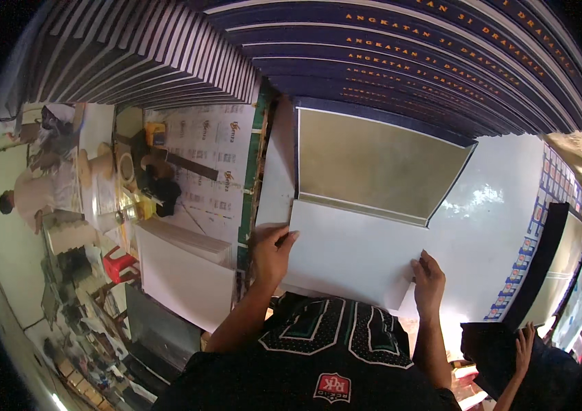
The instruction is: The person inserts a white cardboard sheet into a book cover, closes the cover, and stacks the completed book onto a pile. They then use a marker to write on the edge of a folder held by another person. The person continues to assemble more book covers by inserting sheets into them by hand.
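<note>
A white page block lies in front of me on the glossy white table, its near edge close to my body. My left hand closes on its left edge with thumb and fingers. At its right edge my right hand has its fingers bent against the side, thumb toward the pages. Just beyond lies an open dark blue hardcover with an olive-grey inner panel. The block's far edge meets the panel's near edge; whether they are joined I cannot tell.
Tall stacks of dark blue books wall off the far side. White boards stand at the left, below a paper-covered table. Another person's hand is at the lower right, near a dark cover. A person sits far left.
</note>
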Demonstrator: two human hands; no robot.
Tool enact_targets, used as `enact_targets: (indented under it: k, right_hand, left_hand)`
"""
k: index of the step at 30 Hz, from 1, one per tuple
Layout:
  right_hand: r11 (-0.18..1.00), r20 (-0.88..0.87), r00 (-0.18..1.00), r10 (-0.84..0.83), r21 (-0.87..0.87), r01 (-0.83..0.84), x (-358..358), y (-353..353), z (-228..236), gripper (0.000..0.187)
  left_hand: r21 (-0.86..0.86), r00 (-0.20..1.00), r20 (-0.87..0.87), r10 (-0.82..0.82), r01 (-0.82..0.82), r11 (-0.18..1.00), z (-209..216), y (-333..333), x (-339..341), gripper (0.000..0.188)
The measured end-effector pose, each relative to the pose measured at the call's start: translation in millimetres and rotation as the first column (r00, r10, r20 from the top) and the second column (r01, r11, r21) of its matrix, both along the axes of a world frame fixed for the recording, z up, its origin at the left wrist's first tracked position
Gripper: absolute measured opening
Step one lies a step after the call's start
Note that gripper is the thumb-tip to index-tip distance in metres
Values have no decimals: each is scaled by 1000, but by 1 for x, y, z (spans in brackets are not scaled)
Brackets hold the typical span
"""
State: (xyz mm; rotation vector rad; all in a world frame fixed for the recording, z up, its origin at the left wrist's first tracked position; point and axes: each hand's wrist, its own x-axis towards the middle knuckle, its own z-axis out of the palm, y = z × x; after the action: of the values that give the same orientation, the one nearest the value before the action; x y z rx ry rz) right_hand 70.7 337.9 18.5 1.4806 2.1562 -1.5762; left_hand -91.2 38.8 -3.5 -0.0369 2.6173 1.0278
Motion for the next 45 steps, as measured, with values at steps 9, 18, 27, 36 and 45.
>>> enact_targets:
  k: [9,18,27,36,45]
  right_hand:
    - [993,75,995,-72,-84,78,-4,9,-5,30]
    - [981,68,991,116,148,-125,-3,15,-7,25]
    - [987,68,991,114,104,-120,-4,17,-5,24]
    - [995,-60,996,-73,63,76,10,14,-6,48]
    - [998,-137,991,11,60,-3,17,36,-30,30]
  left_hand:
    - [-39,999,35,-25,27,999,-3,4,-1,26]
    - [-47,999,28,29,-28,999,8,14,0,27]
    - [-133,1000,1,-2,2,991,-5,3,-2,29]
    - [119,999,43,11,-16,993,-22,-17,-12,36]
    - [307,991,125,-56,15,952,-25,-22,-16,43]
